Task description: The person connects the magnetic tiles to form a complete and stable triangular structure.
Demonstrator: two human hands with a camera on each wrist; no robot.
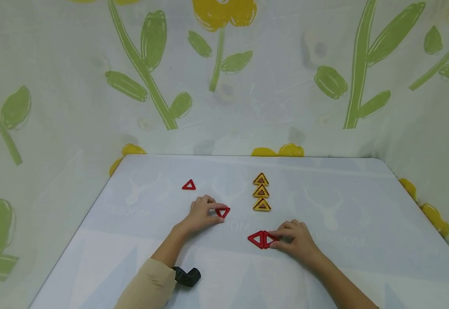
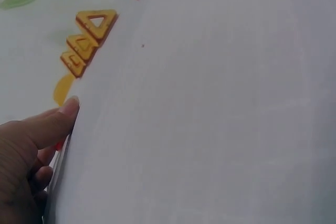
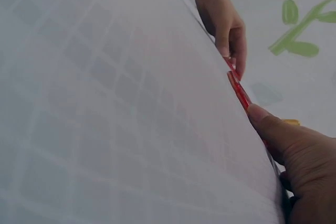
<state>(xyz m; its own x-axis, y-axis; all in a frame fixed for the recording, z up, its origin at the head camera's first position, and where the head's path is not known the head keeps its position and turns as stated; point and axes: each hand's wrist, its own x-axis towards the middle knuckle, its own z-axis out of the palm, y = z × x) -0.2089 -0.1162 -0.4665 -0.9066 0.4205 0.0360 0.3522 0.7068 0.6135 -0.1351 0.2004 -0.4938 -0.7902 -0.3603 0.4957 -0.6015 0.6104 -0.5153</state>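
In the head view, my left hand (image 1: 203, 213) pinches a small red triangular tile (image 1: 228, 210) with an open centre, its point toward me. My right hand (image 1: 295, 240) pinches another red triangular tile (image 1: 265, 240) between thumb and fingers. That tile lies edge to edge with a second red triangular tile (image 1: 261, 240), together making a diamond. In the left wrist view, only a bit of red shows behind the left thumb (image 2: 65, 114). From the right wrist, the red tiles (image 3: 241, 95) appear nearly edge-on, with the left hand (image 3: 223, 19) beyond them.
Yellow triangular tiles (image 1: 262, 209) stand in a column of three behind the hands, points facing away. A lone red triangular tile (image 1: 189, 188) lies farther left. A black angled device (image 1: 187, 277) sits by the left sleeve. Patterned cloth (image 1: 271, 107) hangs behind the white table (image 1: 344, 274).
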